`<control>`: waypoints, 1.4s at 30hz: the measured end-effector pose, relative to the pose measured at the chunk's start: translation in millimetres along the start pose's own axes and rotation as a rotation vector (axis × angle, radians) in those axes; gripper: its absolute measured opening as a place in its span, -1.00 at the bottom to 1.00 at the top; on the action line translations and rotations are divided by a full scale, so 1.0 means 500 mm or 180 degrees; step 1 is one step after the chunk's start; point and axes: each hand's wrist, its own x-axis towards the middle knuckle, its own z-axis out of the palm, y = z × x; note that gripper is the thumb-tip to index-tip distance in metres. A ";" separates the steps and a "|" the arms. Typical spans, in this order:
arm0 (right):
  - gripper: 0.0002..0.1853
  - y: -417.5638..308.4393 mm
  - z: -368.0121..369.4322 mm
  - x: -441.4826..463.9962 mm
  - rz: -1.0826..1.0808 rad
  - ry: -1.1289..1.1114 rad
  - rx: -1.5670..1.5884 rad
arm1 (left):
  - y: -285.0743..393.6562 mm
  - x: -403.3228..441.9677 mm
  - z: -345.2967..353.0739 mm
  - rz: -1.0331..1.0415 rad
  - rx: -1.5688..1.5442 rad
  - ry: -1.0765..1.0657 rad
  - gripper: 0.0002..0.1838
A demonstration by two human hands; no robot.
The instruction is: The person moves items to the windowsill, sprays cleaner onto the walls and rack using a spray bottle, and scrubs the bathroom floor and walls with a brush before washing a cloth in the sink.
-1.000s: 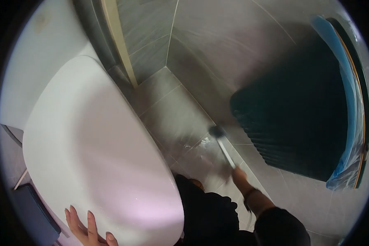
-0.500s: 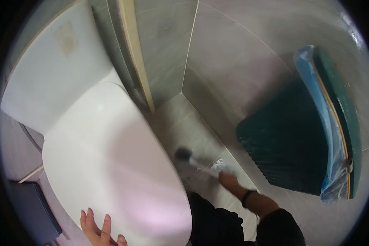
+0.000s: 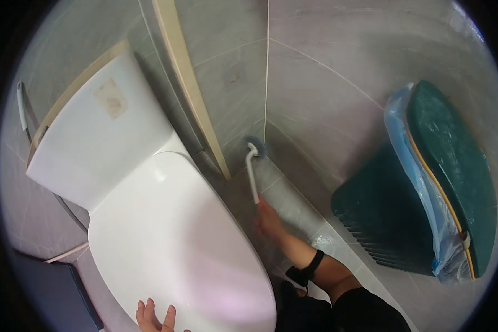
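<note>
My right hand [image 3: 269, 219] is wrapped round the white handle of a brush [image 3: 252, 176]. The dark, blurred brush head is in the corner where the tiled walls meet the floor. A black band circles my right wrist. My left hand [image 3: 156, 317] lies with its fingers apart on the near end of the closed white toilet lid [image 3: 177, 232], at the bottom of the view. White foam [image 3: 322, 241] is on the floor tiles to the right of my right forearm.
A dark green bin [image 3: 390, 205] with a blue bag under its lid stands on the right. The toilet tank [image 3: 105, 122] is at the upper left. A dark blue object [image 3: 50, 293] is at the lower left, and a sprayer [image 3: 21, 106] hangs at the far left.
My right hand has moved the brush from the floor beside the toilet up to the corner by the wall. The view has shifted, showing more of the tank. My left hand stays on the lid.
</note>
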 end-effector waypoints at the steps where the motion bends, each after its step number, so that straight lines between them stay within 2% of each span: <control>1: -0.47 -0.017 0.030 -0.032 -0.0147 -0.0057 -0.0042 | 0.002 0.000 0.000 -0.0002 0.0007 -0.0009 -0.40; 2: -0.47 -0.027 0.049 -0.057 -0.0280 -0.0108 -0.0088 | 0.003 0.001 0.000 -0.0008 0.0008 -0.0031 -0.40; 5: -0.47 -0.143 0.064 -0.025 -0.0005 0.0331 0.0789 | 0.006 0.001 -0.002 -0.0007 0.0020 -0.0029 -0.40; 8: -0.48 -0.048 0.067 0.039 -0.0604 0.0544 -0.0239 | 0.016 -0.001 -0.009 0.0032 0.0030 -0.0001 -0.40; 10: -0.47 0.054 0.105 0.028 -0.2064 0.0477 -0.1057 | -0.006 0.000 -0.007 0.0067 0.0055 0.0006 -0.41; 12: -0.47 0.037 0.104 0.005 -0.1895 0.0354 -0.1096 | -0.006 -0.001 -0.002 0.0104 0.0059 0.0024 -0.41; 13: -0.46 -0.044 0.103 -0.028 -0.0988 0.0275 -0.0702 | -0.006 0.001 0.000 0.0105 0.0058 0.0022 -0.41; 15: -0.45 -0.111 0.095 -0.033 -0.0054 0.0268 -0.0375 | 0.000 0.004 -0.008 0.0089 0.0066 -0.0030 -0.41; 17: -0.44 -0.118 0.081 0.000 -0.0079 0.0398 -0.0534 | 0.001 0.008 -0.012 0.0092 0.0068 -0.0072 -0.41; 18: -0.44 -0.077 0.081 0.005 -0.0362 0.0443 -0.0742 | 0.000 0.010 -0.016 0.0106 0.0068 -0.0077 -0.41; 21: -0.45 0.135 0.068 0.047 -0.2535 0.0759 -0.2047 | -0.006 0.009 -0.011 0.0112 -0.0015 -0.0046 -0.41; 22: -0.45 0.170 0.051 0.080 -0.2867 0.0968 -0.2462 | -0.006 0.009 -0.007 0.0113 -0.0018 -0.0024 -0.41; 24: -0.45 0.055 0.047 0.044 -0.1390 0.0679 -0.1216 | -0.005 0.004 -0.011 0.0100 0.0002 -0.0084 -0.40; 26: -0.46 0.018 0.021 0.053 -0.0491 0.0435 -0.0766 | 0.005 0.009 -0.018 0.0063 0.0035 -0.0129 -0.40; 29: -0.50 0.020 0.039 0.031 -0.1055 0.0301 -0.1286 | 0.016 0.017 -0.029 0.0062 0.0028 -0.0128 -0.40; 30: -0.52 0.036 0.071 -0.031 -0.1371 0.0179 -0.1300 | 0.014 0.017 -0.025 0.0042 0.0001 -0.0111 -0.41; 32: -0.52 0.009 0.066 -0.042 -0.1355 0.0225 -0.1156 | 0.023 0.023 -0.025 0.0079 -0.0006 -0.0047 -0.40; 34: -0.51 -0.026 0.034 0.010 -0.0589 0.0562 -0.0804 | 0.024 0.018 -0.021 0.0046 0.0011 -0.0057 -0.40; 37: -0.48 -0.049 0.049 -0.010 -0.0445 0.0382 -0.0955 | 0.035 0.023 -0.032 0.0034 0.0012 -0.0126 -0.40; 39: -0.48 0.039 0.050 -0.012 -0.2034 0.0419 -0.1536 | 0.043 0.027 -0.035 0.0028 -0.0073 -0.0067 -0.40; 41: -0.48 0.027 0.040 -0.011 -0.2154 0.0459 -0.1507 | 0.043 0.029 -0.032 0.0060 -0.0050 -0.0029 -0.40; 42: -0.48 -0.053 0.032 -0.030 -0.1450 0.0498 -0.1163 | 0.042 0.027 -0.032 0.0076 -0.0019 -0.0053 -0.40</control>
